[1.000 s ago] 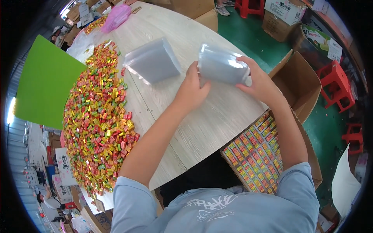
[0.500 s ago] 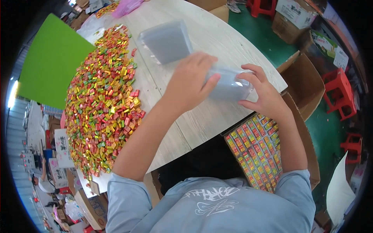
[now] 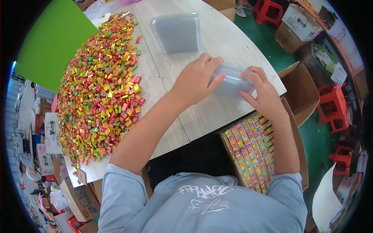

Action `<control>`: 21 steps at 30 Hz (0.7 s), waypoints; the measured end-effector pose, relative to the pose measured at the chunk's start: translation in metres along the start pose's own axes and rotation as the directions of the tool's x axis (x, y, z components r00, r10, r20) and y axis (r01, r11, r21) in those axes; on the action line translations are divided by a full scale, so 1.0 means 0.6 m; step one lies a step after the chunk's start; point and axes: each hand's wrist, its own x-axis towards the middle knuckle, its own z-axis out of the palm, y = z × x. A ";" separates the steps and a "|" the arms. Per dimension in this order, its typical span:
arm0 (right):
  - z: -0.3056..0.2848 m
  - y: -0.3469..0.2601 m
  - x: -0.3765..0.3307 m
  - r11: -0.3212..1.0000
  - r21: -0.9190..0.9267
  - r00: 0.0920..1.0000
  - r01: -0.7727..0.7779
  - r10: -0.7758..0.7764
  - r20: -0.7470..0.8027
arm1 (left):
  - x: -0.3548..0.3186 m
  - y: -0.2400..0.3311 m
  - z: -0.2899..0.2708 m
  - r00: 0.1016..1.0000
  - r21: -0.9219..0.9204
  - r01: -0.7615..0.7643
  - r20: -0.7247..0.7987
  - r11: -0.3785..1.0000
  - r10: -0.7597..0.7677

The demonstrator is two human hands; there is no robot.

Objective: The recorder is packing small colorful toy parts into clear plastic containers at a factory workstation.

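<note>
Head view: left hand (image 3: 198, 79) and right hand (image 3: 260, 91) both clasp a clear plastic box (image 3: 232, 81) above the pale wooden counter's (image 3: 217, 42) edge; seemingly being opened, needing fingertip prying.

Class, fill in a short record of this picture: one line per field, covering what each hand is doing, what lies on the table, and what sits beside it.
Left hand: grips the clear plastic box from its left side
Right hand: holds the same box from the right
Table: round, pale wood grain
On table: big heap of small coloured sweets; stack of clear trays
Beside table: open carton with packed rows of sweets
</note>
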 end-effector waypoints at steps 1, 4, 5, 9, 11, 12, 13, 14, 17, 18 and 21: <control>0.004 0.003 -0.002 1.000 -0.013 1.000 0.010 -0.010 -0.021 | 0.000 0.000 -0.001 1.000 0.008 0.009 0.030 1.000 -0.009; 0.007 -0.005 -0.002 1.000 0.019 0.999 -0.008 0.009 -0.038 | 0.000 0.000 -0.011 0.996 -0.025 0.038 0.083 0.999 -0.036; 0.009 -0.009 -0.001 0.997 0.066 0.999 -0.038 0.040 -0.035 | -0.001 -0.002 -0.016 0.993 -0.063 0.059 0.110 0.996 -0.052; 0.013 -0.015 0.012 0.997 0.061 0.999 0.036 -0.036 0.007 | -0.029 -0.012 -0.052 0.992 -0.155 0.081 0.104 0.985 -0.065; 0.021 -0.028 0.020 0.993 0.106 0.998 0.055 -0.055 -0.004 | -0.051 -0.025 -0.083 0.998 -0.071 0.039 0.043 0.997 -0.036; 0.028 -0.032 0.025 0.990 0.123 0.998 0.065 -0.066 0.008 | -0.068 -0.020 -0.111 0.997 -0.060 0.060 0.044 0.996 -0.057; 0.032 -0.031 0.027 0.987 0.132 0.996 0.091 -0.091 -0.009 | -0.084 -0.010 -0.139 0.978 -0.066 0.198 0.074 0.978 -0.193; 0.036 -0.032 0.029 0.983 0.143 0.993 0.118 -0.115 -0.028 | -0.105 -0.002 -0.161 0.940 -0.067 0.332 0.105 0.941 -0.325; 0.046 -0.049 0.033 0.972 0.185 0.989 0.147 -0.148 -0.012 | -0.215 -0.001 -0.180 0.908 0.262 0.374 0.090 0.889 -0.409; 0.053 -0.055 0.032 0.966 0.231 0.992 0.116 -0.123 0.014 | -0.244 0.008 -0.176 0.907 0.270 0.376 0.090 0.886 -0.412; 0.067 -0.076 0.034 0.937 0.295 0.978 0.185 -0.205 0.038 | -0.319 0.040 -0.173 0.901 0.538 0.349 0.034 0.767 -0.433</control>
